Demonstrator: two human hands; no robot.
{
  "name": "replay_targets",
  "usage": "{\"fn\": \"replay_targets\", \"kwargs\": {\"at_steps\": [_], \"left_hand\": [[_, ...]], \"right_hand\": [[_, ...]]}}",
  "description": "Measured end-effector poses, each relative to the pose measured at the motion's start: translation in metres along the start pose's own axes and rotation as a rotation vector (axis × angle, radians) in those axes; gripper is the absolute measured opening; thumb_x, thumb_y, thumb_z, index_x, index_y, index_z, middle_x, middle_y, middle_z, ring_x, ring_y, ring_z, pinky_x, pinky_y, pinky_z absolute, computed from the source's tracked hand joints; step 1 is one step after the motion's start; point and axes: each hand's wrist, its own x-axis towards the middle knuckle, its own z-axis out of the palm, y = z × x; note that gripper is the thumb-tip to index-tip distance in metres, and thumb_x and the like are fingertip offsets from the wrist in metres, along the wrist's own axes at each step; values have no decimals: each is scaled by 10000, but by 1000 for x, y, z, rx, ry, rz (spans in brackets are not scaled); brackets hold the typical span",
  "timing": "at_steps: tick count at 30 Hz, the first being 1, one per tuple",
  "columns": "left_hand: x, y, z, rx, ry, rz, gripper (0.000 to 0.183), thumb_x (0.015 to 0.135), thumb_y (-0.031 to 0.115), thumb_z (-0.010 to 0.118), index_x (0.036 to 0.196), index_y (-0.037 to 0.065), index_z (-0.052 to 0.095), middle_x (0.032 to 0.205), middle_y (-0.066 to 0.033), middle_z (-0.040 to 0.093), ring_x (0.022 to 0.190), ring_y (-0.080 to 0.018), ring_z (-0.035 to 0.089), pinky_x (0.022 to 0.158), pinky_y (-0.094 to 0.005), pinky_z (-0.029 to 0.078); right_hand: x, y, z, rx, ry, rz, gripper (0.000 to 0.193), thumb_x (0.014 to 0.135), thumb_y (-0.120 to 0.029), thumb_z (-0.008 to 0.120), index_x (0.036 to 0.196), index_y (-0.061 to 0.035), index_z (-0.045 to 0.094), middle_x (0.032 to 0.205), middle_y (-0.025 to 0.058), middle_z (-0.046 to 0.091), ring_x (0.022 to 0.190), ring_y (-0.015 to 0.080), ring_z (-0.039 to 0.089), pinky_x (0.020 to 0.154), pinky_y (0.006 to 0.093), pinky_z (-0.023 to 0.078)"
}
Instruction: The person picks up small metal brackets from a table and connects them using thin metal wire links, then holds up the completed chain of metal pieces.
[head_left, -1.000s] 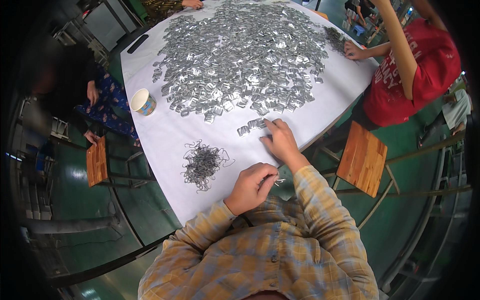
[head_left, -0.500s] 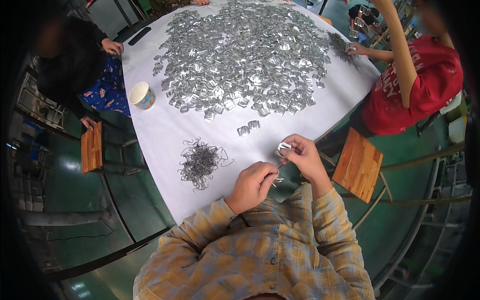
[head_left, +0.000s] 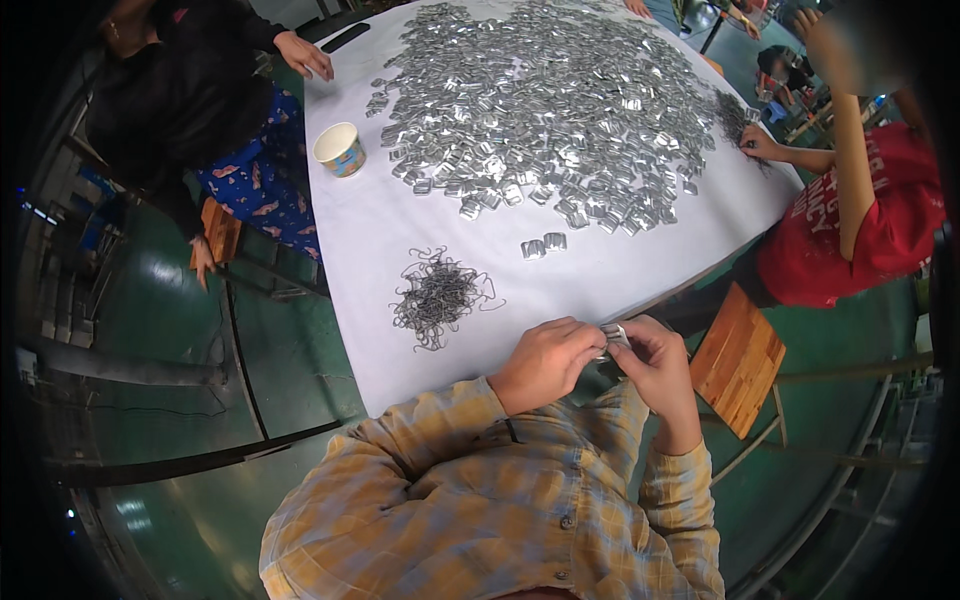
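A small silvery metal buckle (head_left: 616,335) is pinched between the thumb and fingers of my right hand (head_left: 660,370), just off the table's near edge. My left hand (head_left: 548,364) is closed, its fingertips meeting the buckle's left side. Thin wire ends stood out from that hand a moment ago; now the fingers mostly hide the wire hook. Left of my hands lies a tangled pile of dark wire hooks (head_left: 440,300). Two loose buckles (head_left: 543,245) sit side by side ahead of my hands.
A big heap of buckles (head_left: 545,120) covers the far part of the white-covered table (head_left: 350,330). A paper cup (head_left: 340,152) stands at the left. People stand left and right; the one in red reaches towards another hook pile (head_left: 735,118). A wooden stool (head_left: 740,358) is at the right.
My hands have come together, bringing the left fingertips to the buckle. The view has shifted, so the table sits further right. The person at the left has drawn a hand off the stool.
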Motion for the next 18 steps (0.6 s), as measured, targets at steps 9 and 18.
{"fn": "replay_targets", "kwargs": {"at_steps": [9,18], "left_hand": [[-6,-2,1,-32,6,-129,112,778,7,609,887,26,590,768,-128,602,656,-294,588,592,-347,470],[-7,-4,2,-184,-23,-317,88,813,18,619,898,-4,616,826,-103,658,714,-161,619,649,-267,481]], "right_hand": [[-1,-15,7,-105,69,-54,140,774,0,626,907,9,669,714,48,569,609,85,516,538,226,394],[0,1,8,132,76,39,113,810,-9,614,901,55,635,751,55,561,620,86,558,551,213,435]]}}
